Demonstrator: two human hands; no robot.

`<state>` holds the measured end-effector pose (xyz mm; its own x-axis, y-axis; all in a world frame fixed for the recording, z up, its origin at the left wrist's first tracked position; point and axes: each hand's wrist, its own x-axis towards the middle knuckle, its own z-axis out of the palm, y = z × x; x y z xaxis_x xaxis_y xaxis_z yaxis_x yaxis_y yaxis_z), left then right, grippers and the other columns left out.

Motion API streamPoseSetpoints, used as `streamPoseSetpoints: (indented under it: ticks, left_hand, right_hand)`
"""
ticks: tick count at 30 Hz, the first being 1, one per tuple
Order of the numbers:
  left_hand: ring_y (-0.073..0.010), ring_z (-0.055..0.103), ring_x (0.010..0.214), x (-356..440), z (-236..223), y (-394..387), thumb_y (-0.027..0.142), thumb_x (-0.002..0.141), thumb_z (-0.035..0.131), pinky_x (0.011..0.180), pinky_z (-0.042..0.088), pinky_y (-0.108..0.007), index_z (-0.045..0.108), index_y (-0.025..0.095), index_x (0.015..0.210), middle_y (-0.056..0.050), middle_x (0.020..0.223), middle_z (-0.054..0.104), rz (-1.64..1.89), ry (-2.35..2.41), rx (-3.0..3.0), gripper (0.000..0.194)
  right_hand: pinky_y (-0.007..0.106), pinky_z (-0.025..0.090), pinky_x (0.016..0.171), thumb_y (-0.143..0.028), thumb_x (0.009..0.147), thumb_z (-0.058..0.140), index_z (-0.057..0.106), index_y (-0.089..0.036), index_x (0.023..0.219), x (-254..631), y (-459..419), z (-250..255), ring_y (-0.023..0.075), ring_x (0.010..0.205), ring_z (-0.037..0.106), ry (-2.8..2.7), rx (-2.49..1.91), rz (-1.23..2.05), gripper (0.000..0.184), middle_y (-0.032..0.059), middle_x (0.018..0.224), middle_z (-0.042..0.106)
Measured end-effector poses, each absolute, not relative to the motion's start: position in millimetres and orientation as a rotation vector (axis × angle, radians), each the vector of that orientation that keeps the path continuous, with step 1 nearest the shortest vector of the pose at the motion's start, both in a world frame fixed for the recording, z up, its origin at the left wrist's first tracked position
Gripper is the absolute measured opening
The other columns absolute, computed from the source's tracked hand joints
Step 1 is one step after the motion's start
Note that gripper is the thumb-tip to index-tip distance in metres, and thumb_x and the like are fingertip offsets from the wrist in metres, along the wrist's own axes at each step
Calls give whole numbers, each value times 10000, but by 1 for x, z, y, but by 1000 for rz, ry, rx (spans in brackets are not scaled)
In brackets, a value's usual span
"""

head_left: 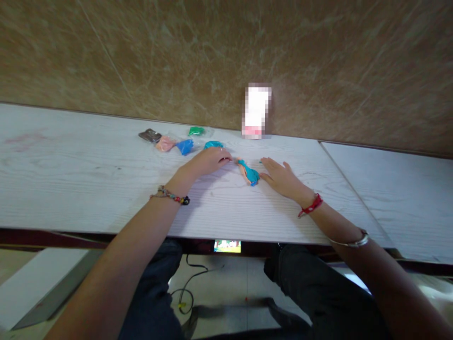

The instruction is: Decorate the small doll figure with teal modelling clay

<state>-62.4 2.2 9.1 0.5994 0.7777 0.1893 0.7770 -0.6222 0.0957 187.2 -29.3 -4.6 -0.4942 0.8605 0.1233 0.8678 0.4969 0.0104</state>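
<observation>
A modelled piece of clay [250,174], teal on top with peach along its side and blue at its lower end, lies on the white table between my hands. My left hand [212,160] is just left of its upper end, with thumb and fingertips drawn together in a pinch; what they hold, if anything, is too small to make out. Flat on the table to the right, my right hand [281,177] has its fingers stretched out, the thumb close to the clay's edge. A tiny teal bit [261,162] shows by its fingertips. Behind my left hand is a teal clay packet [213,144].
Further left lie dark [150,136], pink [165,143], blue [184,147] and green [196,131] clay packets. A bright, blurred-out upright panel [257,111] leans against the brown marbled wall [177,56]. Below the table's front edge are a small lit screen [227,246] and a black cable [184,290].
</observation>
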Motion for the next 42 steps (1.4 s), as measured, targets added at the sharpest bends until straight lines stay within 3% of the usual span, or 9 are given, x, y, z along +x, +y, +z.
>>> streamPoseSetpoints:
  ticks: [9,13,18,28,42]
  left_hand:
    - [-156,594,926,-63,10,2,212,901,391,817,414,-263,648,142,1038,-70,1014,675,341,1391,2796,300]
    - [-150,594,924,-64,9,3,205,894,391,817,414,-259,650,148,1037,-67,1009,676,349,1368,2802,301]
    - [-153,588,923,-64,6,4,209,893,394,817,410,-264,651,151,1026,-69,1014,675,384,1358,2794,296]
    - [-152,584,917,-63,7,3,202,896,399,809,406,-257,648,148,1017,-69,998,667,389,1355,2785,283]
    - [-154,586,926,-64,6,4,208,899,408,821,409,-261,649,146,1029,-73,1006,670,414,1348,2786,281]
  right_hand:
    - [580,316,1006,-337,940,263,432,-166,1328,189,-25,-3,250,1353,280,-2610,-1589,-42,456,107,1462,338]
    - [609,313,995,-343,944,249,396,-192,1358,189,-27,1,263,1348,287,-2599,-1614,-54,465,93,1470,326]
    - [618,269,1019,-334,948,223,466,-195,1308,190,-32,3,261,1349,281,-2658,-1499,-160,456,74,1464,341]
    - [566,290,1031,-271,928,239,431,-174,1340,188,-23,5,240,1345,299,-2582,-1546,-104,464,89,1443,377]
    - [672,234,1006,-383,943,177,324,-252,1406,188,-23,-3,268,1373,228,-2677,-1524,87,502,50,1484,297]
